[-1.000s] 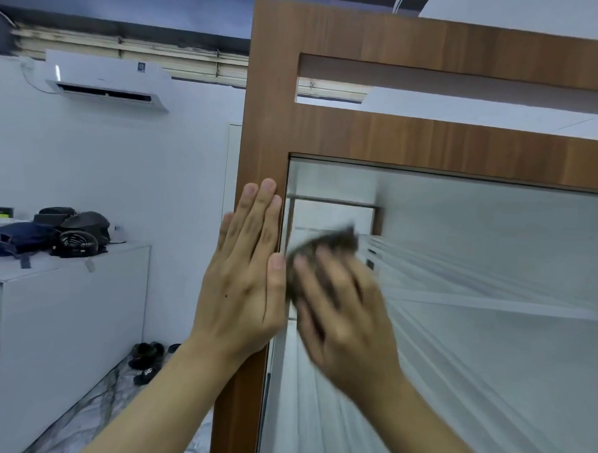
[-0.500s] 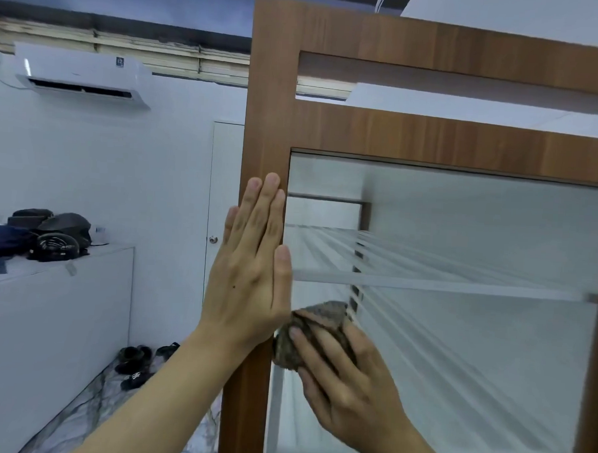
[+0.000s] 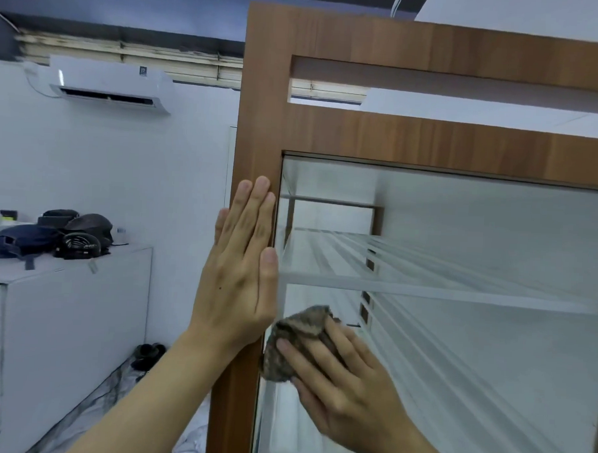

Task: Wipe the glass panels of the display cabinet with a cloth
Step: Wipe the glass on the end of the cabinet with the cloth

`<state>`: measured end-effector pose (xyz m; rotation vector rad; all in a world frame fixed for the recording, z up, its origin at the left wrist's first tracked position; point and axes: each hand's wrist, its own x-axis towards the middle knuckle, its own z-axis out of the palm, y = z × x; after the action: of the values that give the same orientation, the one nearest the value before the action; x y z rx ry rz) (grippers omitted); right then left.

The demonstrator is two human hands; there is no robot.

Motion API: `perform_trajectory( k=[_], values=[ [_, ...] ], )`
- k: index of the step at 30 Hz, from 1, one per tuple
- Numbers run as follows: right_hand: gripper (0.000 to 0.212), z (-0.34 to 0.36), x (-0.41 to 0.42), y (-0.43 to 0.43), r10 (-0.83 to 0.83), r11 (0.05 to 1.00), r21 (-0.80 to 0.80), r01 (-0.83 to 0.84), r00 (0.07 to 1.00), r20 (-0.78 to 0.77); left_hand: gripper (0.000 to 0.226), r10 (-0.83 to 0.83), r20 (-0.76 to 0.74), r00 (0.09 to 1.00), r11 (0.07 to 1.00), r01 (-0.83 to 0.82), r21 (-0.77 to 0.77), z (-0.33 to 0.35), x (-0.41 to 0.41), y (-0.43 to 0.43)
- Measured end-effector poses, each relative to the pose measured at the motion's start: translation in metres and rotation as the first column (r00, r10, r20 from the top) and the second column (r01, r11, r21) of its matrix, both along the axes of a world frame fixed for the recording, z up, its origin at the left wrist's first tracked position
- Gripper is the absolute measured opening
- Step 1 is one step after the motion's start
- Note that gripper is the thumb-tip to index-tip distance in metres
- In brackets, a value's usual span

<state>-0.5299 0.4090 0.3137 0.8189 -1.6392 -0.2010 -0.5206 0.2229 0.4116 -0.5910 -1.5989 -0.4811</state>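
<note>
My right hand [image 3: 348, 389] presses the cloth [image 3: 294, 342] flat on the glass [image 3: 473, 353] at lower middle, my left hand [image 3: 240, 278] lies open on the frame [image 3: 261, 122], and most unwiped glass lies to the right.

The cloth [image 3: 297, 342] is partly hidden under the fingers of the right hand [image 3: 345, 396]; the display cabinet [image 3: 431, 139] is cut off at the right and bottom edges; both forearms are cropped by the lower edge.
</note>
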Motion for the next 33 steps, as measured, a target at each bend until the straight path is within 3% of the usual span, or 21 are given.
perform_trajectory(
  k=[5, 6, 10, 11, 13, 15, 17, 19, 22, 23, 25, 27, 29, 31, 33],
  values=[
    [0.044, 0.117, -0.01, -0.024, 0.056, 0.906, -0.414, -0.089, 0.994, -0.091, 0.058, 0.059, 0.008, 0.998, 0.998, -0.059, -0.003, 0.001, 0.001, 0.002],
    [0.045, 0.115, -0.01, -0.027, 0.06, 0.909, -0.408, -0.087, 0.995, -0.08, 0.058, 0.07, 0.013, 0.997, 0.998, -0.07, -0.005, 0.001, 0.002, 0.002],
    [0.048, 0.014, 0.0, 0.003, 0.006, 0.999, -0.049, -0.006, 1.0, -0.004, 0.059, 0.109, 0.023, 0.994, 0.994, -0.108, -0.015, 0.0, 0.003, 0.002],
    [0.046, 0.003, 0.002, 0.019, -0.005, 1.0, -0.025, 0.005, 1.0, 0.001, 0.06, 0.127, 0.025, 0.992, 0.992, -0.126, -0.017, 0.0, 0.003, 0.002],
    [0.043, 0.019, -0.002, 0.041, 0.024, 0.986, -0.162, -0.027, 1.0, -0.019, 0.06, 0.172, 0.013, 0.985, 0.985, -0.172, -0.006, -0.001, 0.002, 0.005],
    [0.042, 0.07, -0.005, 0.045, 0.018, 0.906, -0.421, -0.045, 0.998, -0.066, 0.06, 0.228, 0.004, 0.974, 0.973, -0.228, 0.026, -0.003, 0.001, 0.012],
    [0.042, 0.114, -0.007, 0.031, 0.014, 0.815, -0.575, -0.073, 0.994, -0.106, 0.06, 0.295, 0.003, 0.955, 0.952, -0.295, 0.085, -0.003, 0.0, 0.023],
    [0.044, 0.115, -0.008, 0.015, 0.069, 0.856, -0.507, -0.107, 0.993, -0.093, 0.06, 0.35, 0.01, 0.937, 0.926, -0.347, 0.15, -0.004, 0.0, 0.035],
    [0.048, 0.064, -0.007, 0.026, 0.063, 0.982, -0.176, -0.066, 0.998, -0.024, 0.06, 0.38, 0.017, 0.925, 0.91, -0.377, 0.173, -0.002, 0.001, 0.049],
    [0.048, 0.052, -0.005, 0.042, 0.036, 0.986, -0.159, -0.038, 0.999, -0.021, 0.06, 0.386, 0.007, 0.922, 0.913, -0.383, 0.14, -0.001, 0.001, 0.053],
    [0.046, 0.052, -0.003, 0.071, -0.035, 0.948, -0.318, 0.016, 0.998, -0.054, 0.06, 0.379, -0.017, 0.925, 0.924, -0.378, 0.058, -0.001, 0.0, 0.061],
    [0.045, 0.082, -0.005, 0.083, -0.092, 0.825, -0.564, 0.031, 0.993, -0.08, 0.06, 0.368, -0.013, 0.93, 0.93, -0.368, 0.001, 0.0, -0.003, 0.069],
    [0.044, 0.115, -0.008, 0.071, -0.074, 0.711, -0.703, -0.022, 0.992, -0.107, 0.06, 0.341, 0.008, 0.94, 0.94, -0.341, -0.013, -0.001, -0.009, 0.079],
    [0.044, 0.124, -0.009, 0.051, 0.012, 0.749, -0.657, -0.089, 0.993, -0.12, 0.06, 0.322, 0.025, 0.946, 0.947, -0.322, 0.006, -0.003, -0.015, 0.083],
    [0.045, 0.103, -0.01, 0.05, 0.073, 0.891, -0.442, -0.106, 0.993, -0.091, 0.06, 0.329, 0.023, 0.944, 0.944, -0.329, 0.014, -0.004, -0.017, 0.084]
  ],
)
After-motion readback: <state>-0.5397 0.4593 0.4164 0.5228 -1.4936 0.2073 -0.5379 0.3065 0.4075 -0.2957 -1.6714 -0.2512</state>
